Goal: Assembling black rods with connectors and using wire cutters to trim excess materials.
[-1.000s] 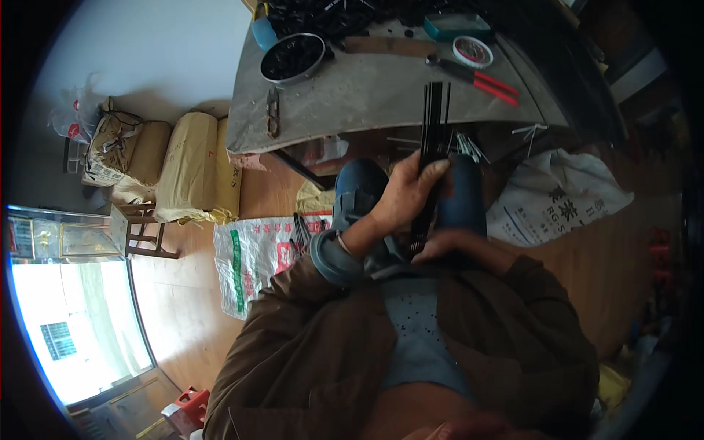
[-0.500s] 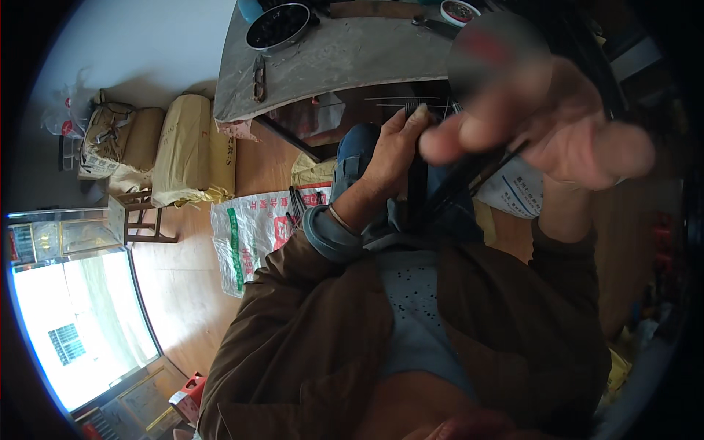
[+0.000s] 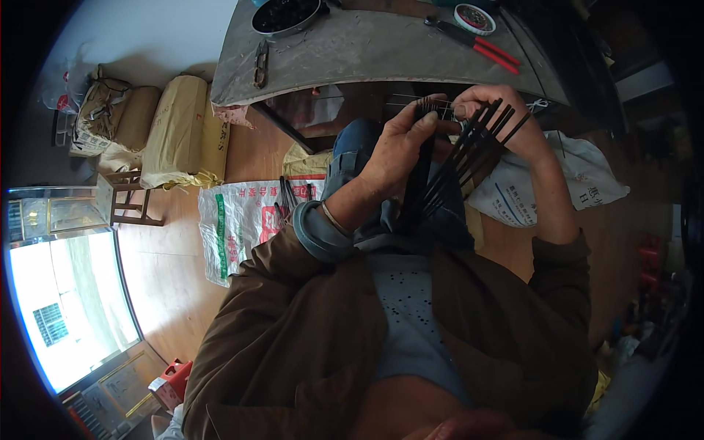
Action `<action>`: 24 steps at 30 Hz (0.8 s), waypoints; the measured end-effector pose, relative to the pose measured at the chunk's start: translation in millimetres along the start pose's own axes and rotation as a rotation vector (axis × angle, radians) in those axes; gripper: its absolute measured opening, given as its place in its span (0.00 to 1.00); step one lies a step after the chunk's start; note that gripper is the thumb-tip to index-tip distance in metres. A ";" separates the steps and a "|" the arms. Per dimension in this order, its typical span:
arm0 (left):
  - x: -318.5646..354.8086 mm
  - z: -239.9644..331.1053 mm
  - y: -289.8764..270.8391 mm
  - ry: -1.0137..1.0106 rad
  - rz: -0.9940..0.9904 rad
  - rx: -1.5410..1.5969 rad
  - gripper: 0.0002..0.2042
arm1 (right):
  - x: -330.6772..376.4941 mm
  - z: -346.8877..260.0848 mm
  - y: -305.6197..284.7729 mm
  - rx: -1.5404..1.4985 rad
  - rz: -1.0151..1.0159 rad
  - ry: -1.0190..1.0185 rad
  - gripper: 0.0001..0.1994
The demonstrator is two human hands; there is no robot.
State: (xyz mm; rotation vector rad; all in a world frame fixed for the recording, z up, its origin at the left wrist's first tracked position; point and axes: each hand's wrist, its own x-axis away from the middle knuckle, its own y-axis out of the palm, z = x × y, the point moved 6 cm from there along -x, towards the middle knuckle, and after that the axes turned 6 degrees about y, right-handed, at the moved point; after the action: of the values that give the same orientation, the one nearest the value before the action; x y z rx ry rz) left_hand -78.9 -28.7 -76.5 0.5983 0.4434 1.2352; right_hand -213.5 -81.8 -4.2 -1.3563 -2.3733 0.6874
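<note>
**Left hand locked on the black rods!**

Here's the left hand (image 3: 400,143), clamped round a bundle of thin black rods (image 3: 425,150) over the blue-trousered legs (image 3: 352,158). The right hand (image 3: 506,121) is close beside it, fingers bent; whether they're gripping anything, I can't tell. More black rods fan out in front of that palm. Beyond, on the table (image 3: 352,62), red-handled pliers (image 3: 488,50) lie near a round white container (image 3: 475,19).
</note>
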 end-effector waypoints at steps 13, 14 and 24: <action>-8.0 10.4 -6.8 0.026 0.013 -0.128 0.18 | -16.9 5.2 -8.1 0.048 -0.063 0.063 0.07; -7.8 13.0 -7.8 0.003 0.048 -0.265 0.16 | -17.8 9.6 -8.4 -0.009 -0.093 0.071 0.07; -18.8 37.6 -10.9 0.517 -0.227 -0.976 0.14 | -0.7 37.3 88.4 -0.112 -0.329 -0.159 0.17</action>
State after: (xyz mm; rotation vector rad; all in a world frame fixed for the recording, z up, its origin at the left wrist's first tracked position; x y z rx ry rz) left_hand -53.0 -55.8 -54.7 -0.5987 0.2677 1.2092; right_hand -168.7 -53.4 -84.2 -0.9441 -2.7111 0.5931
